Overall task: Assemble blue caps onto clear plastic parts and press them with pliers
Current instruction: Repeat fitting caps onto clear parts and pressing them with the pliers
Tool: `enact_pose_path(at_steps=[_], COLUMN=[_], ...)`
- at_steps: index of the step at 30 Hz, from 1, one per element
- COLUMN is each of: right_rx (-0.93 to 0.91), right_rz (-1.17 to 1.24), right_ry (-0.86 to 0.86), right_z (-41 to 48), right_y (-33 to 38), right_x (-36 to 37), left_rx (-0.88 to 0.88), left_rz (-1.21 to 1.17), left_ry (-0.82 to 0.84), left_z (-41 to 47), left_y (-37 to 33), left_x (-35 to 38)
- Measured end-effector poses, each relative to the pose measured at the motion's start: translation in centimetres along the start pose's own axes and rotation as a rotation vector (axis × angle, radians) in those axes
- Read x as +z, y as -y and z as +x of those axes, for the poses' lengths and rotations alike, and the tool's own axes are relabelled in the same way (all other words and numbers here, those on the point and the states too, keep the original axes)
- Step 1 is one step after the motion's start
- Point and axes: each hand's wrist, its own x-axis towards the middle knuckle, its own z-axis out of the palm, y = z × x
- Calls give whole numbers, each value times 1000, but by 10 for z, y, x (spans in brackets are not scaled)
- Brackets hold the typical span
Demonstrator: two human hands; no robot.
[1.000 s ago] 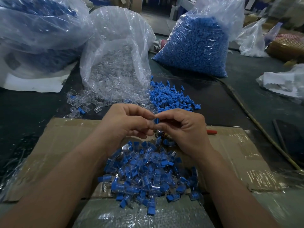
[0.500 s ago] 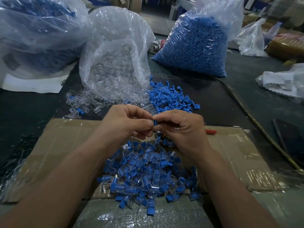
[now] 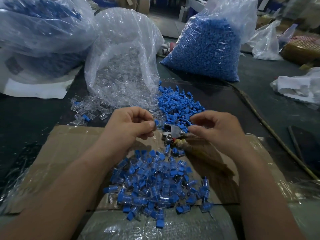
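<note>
Item: capped piece (image 3: pixel 156 122), only its blue end showing, pinched between thumb and fingertips of the left hand (image 3: pixel 131 127) just left of the pliers (image 3: pixel 173 134). The blue end faces right toward the pliers' head, and the clear body is hidden in the fingers, so a left-right long axis is only a judgement. Right hand (image 3: pixel 220 132) hovers over the pliers' wrapped handles, fingers loosely curled, blurred, holding nothing visible; pressing seems due, calling for this hand to grip the handles and the piece to enter the jaws. Nearer than the pliers: finished pieces (image 3: pixel 155 184) on cardboard (image 3: pixel 69 153); beyond them: loose blue caps (image 3: pixel 178 104), clear-parts bag (image 3: pixel 121 66).
</note>
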Motion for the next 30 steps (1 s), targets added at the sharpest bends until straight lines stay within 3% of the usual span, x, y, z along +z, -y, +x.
enact_pose_path(at_steps=[5, 10, 23, 30], right_rx=[215, 229, 215, 229], right_rz=[-147, -319, -513, -498], right_ry=[296, 467, 292, 181], right_z=[-1, -1, 1, 2], right_y=[-12, -10, 4, -3], right_x=[-17, -10, 8, 14], left_rx=[8, 1, -9, -7], left_rz=[-21, -30, -25, -22], left_ry=[-43, -46, -56, -77], left_z=[3, 4, 2, 4], left_y=[2, 4, 1, 2], left_x=[-2, -1, 0, -1])
